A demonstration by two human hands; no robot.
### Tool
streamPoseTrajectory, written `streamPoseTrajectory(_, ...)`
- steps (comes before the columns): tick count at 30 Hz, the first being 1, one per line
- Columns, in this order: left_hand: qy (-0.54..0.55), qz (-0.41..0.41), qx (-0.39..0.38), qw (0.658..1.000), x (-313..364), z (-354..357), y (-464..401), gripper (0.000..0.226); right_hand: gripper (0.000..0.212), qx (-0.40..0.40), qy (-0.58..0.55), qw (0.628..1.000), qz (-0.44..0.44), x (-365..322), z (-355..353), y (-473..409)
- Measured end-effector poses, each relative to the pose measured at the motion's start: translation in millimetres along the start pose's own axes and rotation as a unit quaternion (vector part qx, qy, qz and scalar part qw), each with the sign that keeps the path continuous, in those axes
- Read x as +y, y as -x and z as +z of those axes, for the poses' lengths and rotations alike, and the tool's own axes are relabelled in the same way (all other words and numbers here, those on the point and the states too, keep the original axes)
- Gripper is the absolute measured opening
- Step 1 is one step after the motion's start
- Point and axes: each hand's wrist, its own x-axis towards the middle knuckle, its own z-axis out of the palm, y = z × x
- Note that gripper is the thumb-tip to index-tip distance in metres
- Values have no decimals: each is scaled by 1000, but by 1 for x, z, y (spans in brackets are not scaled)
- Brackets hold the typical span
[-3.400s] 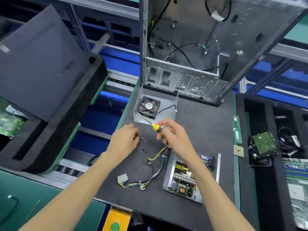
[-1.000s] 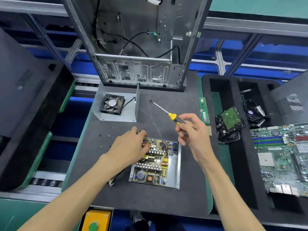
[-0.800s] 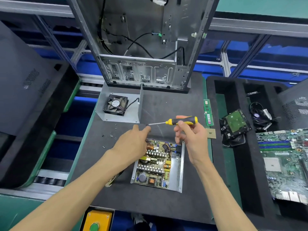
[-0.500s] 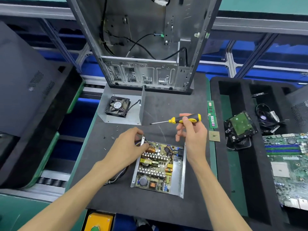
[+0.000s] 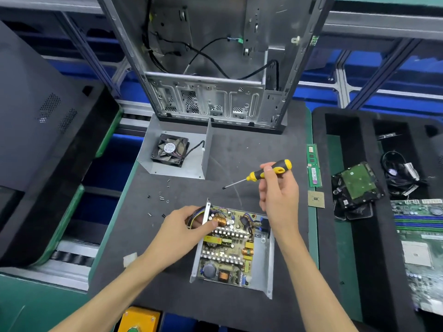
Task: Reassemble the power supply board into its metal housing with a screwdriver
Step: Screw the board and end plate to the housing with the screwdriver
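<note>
The power supply board [image 5: 230, 248] lies in its open metal housing [image 5: 267, 267] on the dark mat, near the front edge. My left hand [image 5: 184, 228] grips the housing's upper left wall, thumb inside by the copper coil, with the cable bundle under its fingers. My right hand [image 5: 279, 195] holds a yellow-and-black screwdriver [image 5: 266, 172] above the mat, its tip pointing left, clear of the board. The other housing half with the fan [image 5: 170, 149] stands behind. Several loose screws [image 5: 161, 197] lie left of the board.
An empty computer case [image 5: 211, 99] stands upright at the back of the mat. A RAM stick [image 5: 313, 168] and CPU chip [image 5: 316, 199] lie on the right. A black foam tray holds a hard drive [image 5: 357, 185], cables and a motherboard [image 5: 422, 248]. Dark panel [image 5: 36, 121] at left.
My left hand has taken hold of the housing's upper left wall and turned the housing to lie straighter. My right hand has swung the screwdriver from pointing away to pointing left.
</note>
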Motion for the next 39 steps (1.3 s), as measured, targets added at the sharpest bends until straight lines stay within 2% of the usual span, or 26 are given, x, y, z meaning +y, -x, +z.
streamPoseTrajectory(4,14,1,-36,999,-8,3,8,21,21,12,-24,999,45,0,-6,-1)
streamPoseTrajectory(7,88,-24,-71,993,-10,-4,5,28,18,4,-24,998,52,0,-5,0)
streamPoseTrajectory(10,134,-67,-44,988,-7,-10,-9,38,18,2,-23,998,57,0,-6,0)
streamPoseTrajectory(12,100,-59,-46,992,-4,-14,-23,38,20,2,-18,998,60,1,-6,-1)
streamPoseTrajectory(14,7,-19,-118,993,1,-20,-38,37,21,0,-17,998,63,1,-6,-2)
streamPoseTrajectory(17,-158,57,-230,959,8,-29,-64,47,21,-3,-18,998,67,1,-6,-2)
streamPoseTrajectory(20,-265,103,-273,919,15,-29,-82,52,20,-4,-18,997,72,2,-7,-3)
streamPoseTrajectory(23,-302,110,-285,903,19,-28,-93,46,23,-3,-27,997,78,1,-7,-3)
streamPoseTrajectory(27,-336,109,-316,880,27,-26,-100,48,15,-12,-41,996,82,-1,-6,-3)
streamPoseTrajectory(32,-365,113,-325,865,32,-22,-102,40,19,-18,-40,996,83,-3,-6,-2)
streamPoseTrajectory(36,-382,117,-306,864,34,-21,-105,36,19,-27,-37,995,84,-3,-6,-4)
streamPoseTrajectory(39,-323,80,-297,895,32,-19,-110,35,21,-29,-39,995,88,-2,-7,-4)
